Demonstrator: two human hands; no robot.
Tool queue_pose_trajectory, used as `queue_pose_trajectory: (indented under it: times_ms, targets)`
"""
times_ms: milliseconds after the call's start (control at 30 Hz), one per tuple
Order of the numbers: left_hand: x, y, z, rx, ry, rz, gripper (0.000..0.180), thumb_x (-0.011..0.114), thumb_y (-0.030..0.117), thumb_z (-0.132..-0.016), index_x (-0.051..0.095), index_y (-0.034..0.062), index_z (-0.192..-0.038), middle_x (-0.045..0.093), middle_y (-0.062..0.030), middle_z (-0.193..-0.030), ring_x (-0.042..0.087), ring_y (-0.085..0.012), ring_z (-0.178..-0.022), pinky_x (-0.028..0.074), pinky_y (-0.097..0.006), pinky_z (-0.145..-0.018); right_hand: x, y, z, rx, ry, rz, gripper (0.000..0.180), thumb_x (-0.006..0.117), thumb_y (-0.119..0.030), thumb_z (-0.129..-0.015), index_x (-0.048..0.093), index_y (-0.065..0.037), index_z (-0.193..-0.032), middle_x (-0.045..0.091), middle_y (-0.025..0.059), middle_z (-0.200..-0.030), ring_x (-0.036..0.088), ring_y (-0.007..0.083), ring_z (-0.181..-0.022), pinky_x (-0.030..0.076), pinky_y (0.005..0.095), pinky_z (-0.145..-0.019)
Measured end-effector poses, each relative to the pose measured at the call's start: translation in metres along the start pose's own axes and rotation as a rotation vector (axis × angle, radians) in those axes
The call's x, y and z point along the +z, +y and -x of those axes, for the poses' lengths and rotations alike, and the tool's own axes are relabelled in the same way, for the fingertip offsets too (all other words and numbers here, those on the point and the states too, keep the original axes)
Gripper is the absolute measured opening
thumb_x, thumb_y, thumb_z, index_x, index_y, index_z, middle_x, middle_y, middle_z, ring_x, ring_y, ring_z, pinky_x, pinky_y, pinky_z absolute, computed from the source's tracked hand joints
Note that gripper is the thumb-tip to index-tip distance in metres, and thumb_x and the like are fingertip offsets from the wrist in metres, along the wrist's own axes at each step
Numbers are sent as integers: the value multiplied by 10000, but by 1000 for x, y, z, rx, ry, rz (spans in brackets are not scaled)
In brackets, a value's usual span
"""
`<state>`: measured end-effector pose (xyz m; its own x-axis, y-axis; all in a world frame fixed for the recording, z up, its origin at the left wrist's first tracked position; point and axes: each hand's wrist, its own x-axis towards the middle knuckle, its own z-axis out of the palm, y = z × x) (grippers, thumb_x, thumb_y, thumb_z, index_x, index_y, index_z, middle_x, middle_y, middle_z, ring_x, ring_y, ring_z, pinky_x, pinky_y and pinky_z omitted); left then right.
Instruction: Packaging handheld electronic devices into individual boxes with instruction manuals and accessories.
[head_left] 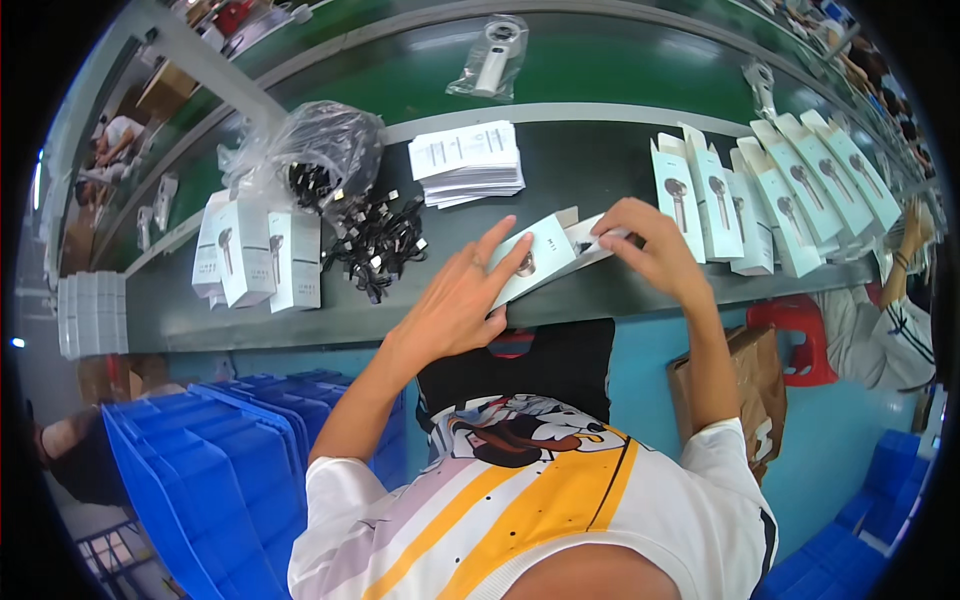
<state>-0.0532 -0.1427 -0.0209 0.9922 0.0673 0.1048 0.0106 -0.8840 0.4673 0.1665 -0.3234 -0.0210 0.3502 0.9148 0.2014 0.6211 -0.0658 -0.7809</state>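
Note:
A pale green and white carton (530, 262) lies tilted in front of me at the table's near edge. My left hand (455, 305) is closed around its left part, thumb on the near side and fingers across the printed face. At the carton's open right end, my right hand (655, 245) pinches a white piece with thumb and fingertips; whether it is a flap or an insert I cannot tell. Something dark shows inside the opening. Just beyond the carton lies a stack of printed leaflets (470, 165). Left of it is a heap of black cables (375, 245).
Several open cartons (715, 200) stand in rows at the right; closed cartons (295, 260) stand at the left. A plastic bag (335, 135) lies behind the cables. A bagged handheld device (493, 65) rests on the green conveyor (600, 80). Blue crates (205, 470) stand below left.

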Motion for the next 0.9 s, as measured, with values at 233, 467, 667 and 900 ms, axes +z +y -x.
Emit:
queue_pose_trajectory:
  times_ms: [233,467,667,900]
  targets:
    - [0,-12,9,38,-26,-44,842,655,51,-692,311,104,-1459,269,-219,-1475,518,-406,-1050,447,-454,-925,25,13,17,247,105,-449,176,625,-18,-851,619,-7,-1026,601,34,-927,544,87,-792,430,202,-695]
    - [9,-17,11,49,-2,-76,801,735,137,-751,335,109,-1445,329,-199,-1441,520,-381,-1060,441,-442,-926,41,31,30,258,142,-637,225,594,18,-871,565,32,-1094,627,95,-1000,619,132,-898,525,258,-810]
    - [8,-18,14,84,40,-61,767,715,104,-756,362,126,-1436,371,-163,-1419,520,-350,-1032,443,-428,-919,55,24,23,339,225,-700,146,607,16,-873,580,33,-1016,652,117,-994,633,137,-894,538,266,-807]
    - [5,-20,24,126,161,-75,779,720,76,-717,394,129,-1423,421,-146,-1378,515,-318,-990,449,-411,-871,61,-2,8,375,-16,-712,202,572,-97,-925,629,42,-1061,655,108,-1029,621,134,-919,511,277,-830]
